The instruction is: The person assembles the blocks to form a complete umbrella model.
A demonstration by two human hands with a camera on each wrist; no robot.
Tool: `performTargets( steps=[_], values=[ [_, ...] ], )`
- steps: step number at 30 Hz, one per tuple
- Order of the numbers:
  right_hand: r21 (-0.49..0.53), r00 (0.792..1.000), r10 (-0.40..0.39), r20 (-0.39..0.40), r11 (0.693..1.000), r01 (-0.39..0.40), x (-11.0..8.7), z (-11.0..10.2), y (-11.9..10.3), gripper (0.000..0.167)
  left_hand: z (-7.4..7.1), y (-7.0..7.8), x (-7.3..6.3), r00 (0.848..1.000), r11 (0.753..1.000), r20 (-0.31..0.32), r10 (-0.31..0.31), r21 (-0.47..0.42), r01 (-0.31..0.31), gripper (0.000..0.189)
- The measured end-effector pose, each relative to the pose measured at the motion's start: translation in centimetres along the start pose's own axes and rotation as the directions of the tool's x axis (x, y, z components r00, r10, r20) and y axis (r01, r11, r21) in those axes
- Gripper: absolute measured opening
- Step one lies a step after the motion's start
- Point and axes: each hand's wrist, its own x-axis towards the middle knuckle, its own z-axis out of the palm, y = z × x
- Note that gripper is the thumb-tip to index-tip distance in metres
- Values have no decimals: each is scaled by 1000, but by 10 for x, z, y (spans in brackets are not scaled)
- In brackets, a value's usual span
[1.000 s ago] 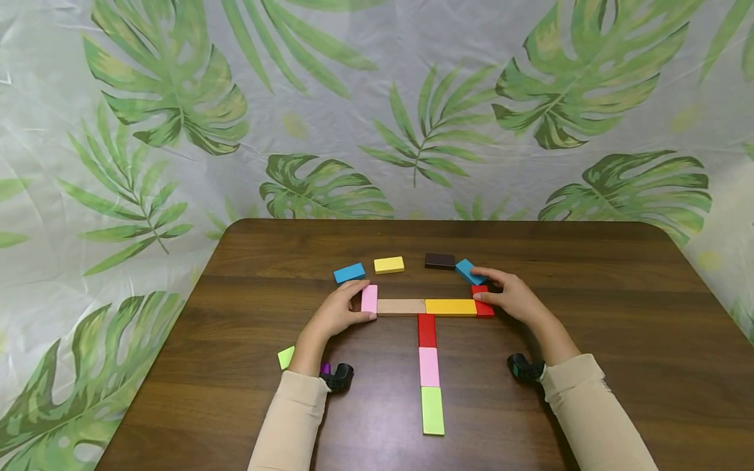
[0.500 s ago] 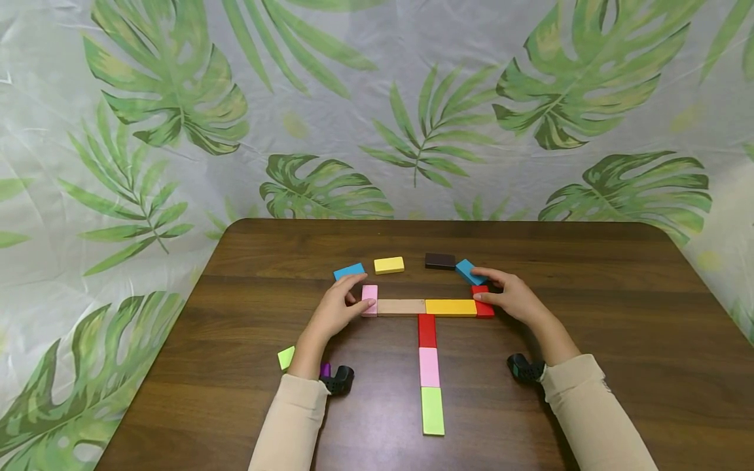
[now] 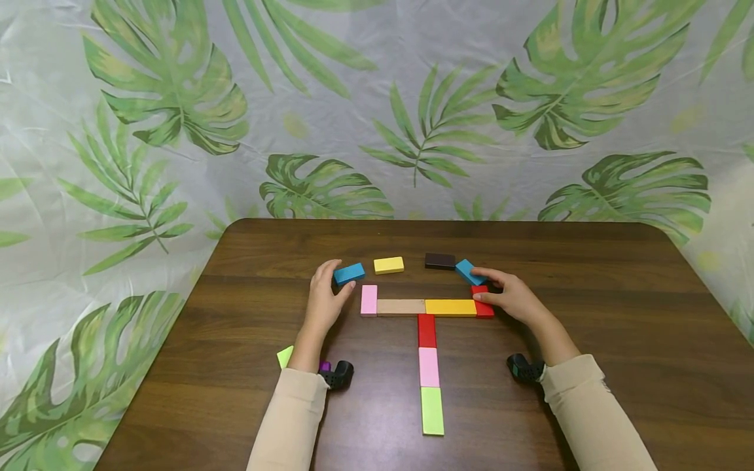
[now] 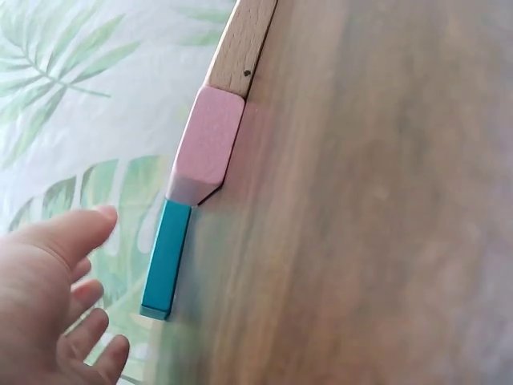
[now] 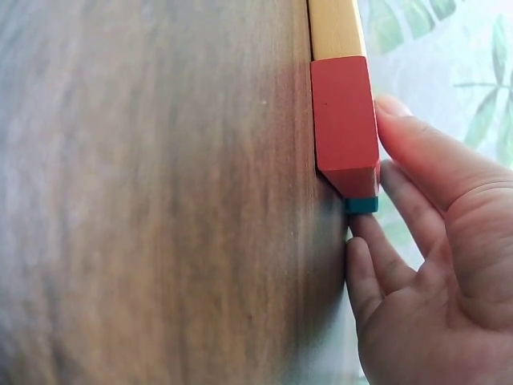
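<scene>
My left hand (image 3: 323, 299) is spread beside the left blue block (image 3: 350, 273), thumb and forefinger on either side. The left wrist view shows a gap between the thumb and this blue block (image 4: 166, 258). My right hand (image 3: 511, 294) has its fingertips at the right blue block (image 3: 466, 269) and its thumb at the red end block (image 3: 484, 307). In the right wrist view the fingers are extended, and that blue block is mostly hidden behind the red block (image 5: 345, 116). A pink block (image 3: 369, 301), a natural wood block (image 3: 400, 307) and an orange-yellow block (image 3: 450, 307) continue the row.
Below the row runs a line of a red block (image 3: 427, 331), a pink block (image 3: 429, 367) and a lime block (image 3: 432, 411). Yellow (image 3: 389, 265) and dark (image 3: 440, 261) blocks lie behind. Lime (image 3: 285, 357) and purple (image 3: 325, 366) blocks are partly covered by the left arm.
My left hand has let go of the pink end block and moved left and away from me to the left blue block. The right hand has stayed in place.
</scene>
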Motion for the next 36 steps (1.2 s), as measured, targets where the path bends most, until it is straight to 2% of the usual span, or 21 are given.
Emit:
performTargets(
  steps=[7, 10, 18, 26, 36],
  values=[
    [2, 1000, -10, 1, 1000, 10, 0, 0, -1, 54, 3, -9, 3, 992, 993, 47, -115, 21, 115, 51],
    [-4, 1000, -19, -3, 1000, 19, 0, 0, -1, 55, 4, -13, 4, 989, 990, 47, -137, 31, 136, 51],
    [6, 1000, -1, -6, 1000, 1, -1, 0, -2, 54, 6, -12, 5, 987, 986, 20, -161, 57, 159, 41],
    [0, 1000, 1, 7, 1000, -1, -2, -1, -2, 56, 4, -9, 5, 986, 983, 34, -165, 85, 162, 34],
    [4, 1000, 4, 9, 1000, -4, -1, 0, -2, 55, 6, -1, 7, 992, 993, 56, -113, 37, 111, 34]
  ],
)
